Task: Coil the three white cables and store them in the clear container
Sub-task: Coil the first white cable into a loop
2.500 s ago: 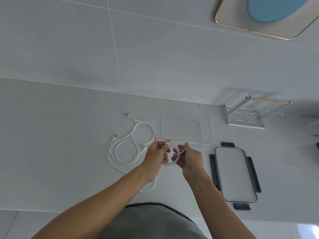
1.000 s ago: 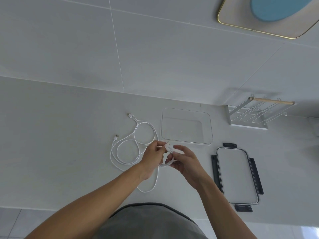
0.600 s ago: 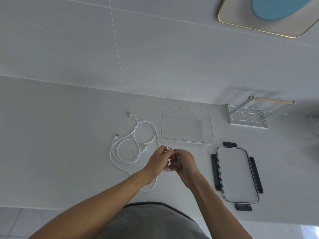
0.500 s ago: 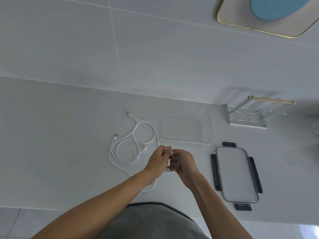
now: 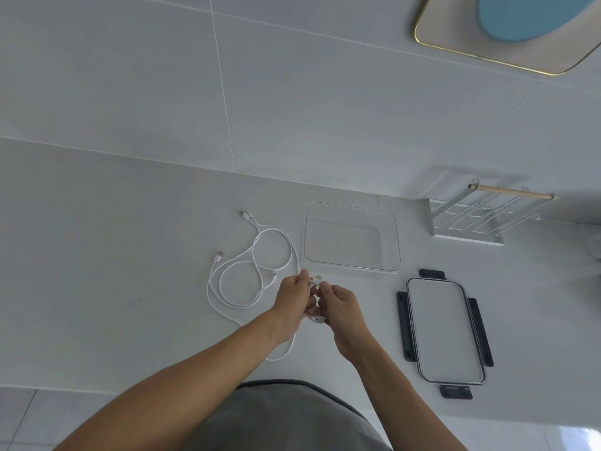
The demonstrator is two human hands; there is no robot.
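A pale grey countertop (image 5: 97, 255) carries loose white cables (image 5: 257, 255) looped near its middle, with an empty clear container (image 5: 398, 242) just beside them toward the back edge. The container's lid (image 5: 444, 330) lies flat nearer the front edge, and a white wire rack (image 5: 468, 236) stands at the back right corner.

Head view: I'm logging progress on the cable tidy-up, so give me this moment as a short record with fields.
left hand: gripping the small coil
right hand: gripping the same coil
loose cables: on the counter, uncoiled, left of the hands
clear container: open, no cable inside
lid: flat on the counter, right of the hands
rack: by the wall, far right
stage: first coil in progress, none stored
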